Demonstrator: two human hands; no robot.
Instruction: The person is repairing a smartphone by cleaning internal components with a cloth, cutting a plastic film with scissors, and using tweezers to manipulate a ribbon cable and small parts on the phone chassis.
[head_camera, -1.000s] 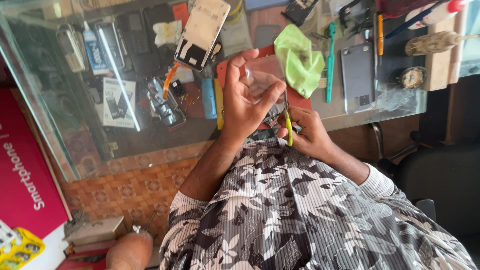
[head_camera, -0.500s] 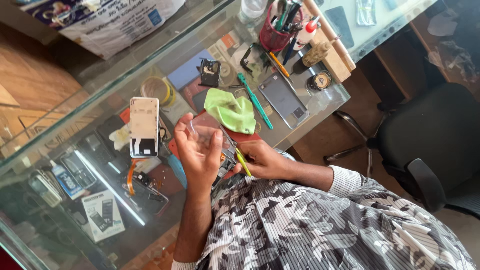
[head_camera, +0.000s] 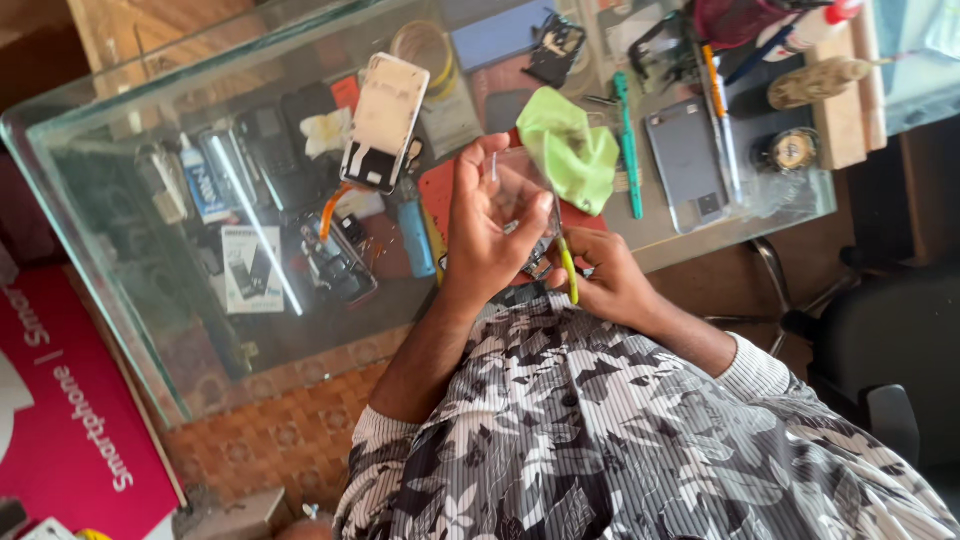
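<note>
My left hand (head_camera: 487, 222) is raised over the glass counter (head_camera: 300, 330), its fingers curled around a thin clear sheet (head_camera: 522, 188). Just to its right, my right hand (head_camera: 612, 282) grips a slim yellow-handled tool (head_camera: 567, 268) whose tip points up at the lower edge of the sheet. The two hands nearly touch. A crumpled green cloth (head_camera: 568, 148) lies on the counter right behind the sheet. Something dark sits under my left palm (head_camera: 540, 258), mostly hidden.
On the counter lie an opened white phone back (head_camera: 385, 118), a blue lighter (head_camera: 415, 238), a teal tool (head_camera: 627, 150), a grey phone (head_camera: 686, 165), a round dial (head_camera: 795, 150) and a wooden block (head_camera: 832, 85). A dark chair (head_camera: 885, 340) stands right; a pink sign (head_camera: 70, 420) lower left.
The view swung and tilted between frames. My hands stayed together over the counter edge, the left still holding the clear sheet and the right the yellow tool.
</note>
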